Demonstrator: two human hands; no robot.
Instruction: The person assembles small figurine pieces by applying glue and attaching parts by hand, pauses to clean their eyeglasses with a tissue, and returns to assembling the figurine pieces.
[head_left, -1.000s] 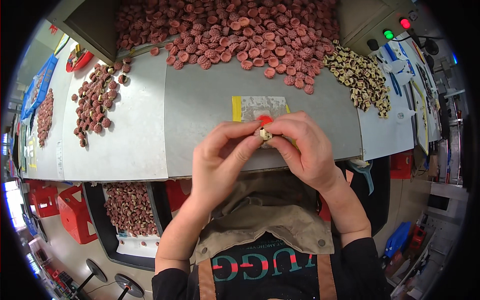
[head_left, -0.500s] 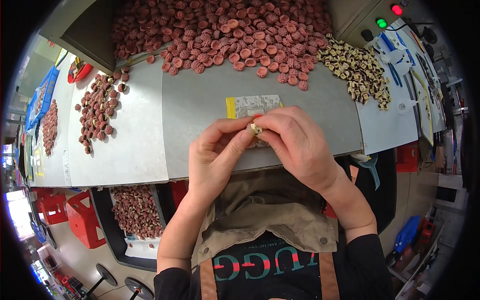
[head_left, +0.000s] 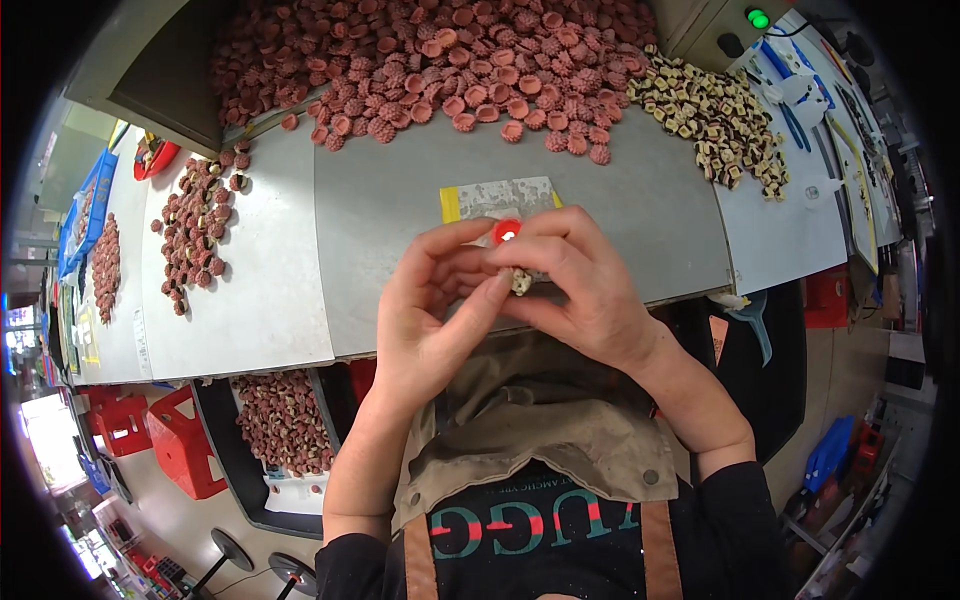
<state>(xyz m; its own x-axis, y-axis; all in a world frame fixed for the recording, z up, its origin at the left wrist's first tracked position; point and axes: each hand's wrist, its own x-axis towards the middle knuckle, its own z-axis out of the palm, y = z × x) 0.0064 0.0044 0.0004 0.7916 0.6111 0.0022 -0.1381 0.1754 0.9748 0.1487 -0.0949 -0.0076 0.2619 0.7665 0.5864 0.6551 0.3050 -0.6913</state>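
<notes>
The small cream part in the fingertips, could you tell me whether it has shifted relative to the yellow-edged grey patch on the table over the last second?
Yes. The cream part now sits lower, further below the patch, toward the table's near edge.

Bare forearms run from black sleeves pushed up near the elbows; a worn tan fabric apron bib (head_left: 540, 430) with metal snaps covers a black printed top (head_left: 530, 545); orange-brown straps flank it.
</notes>
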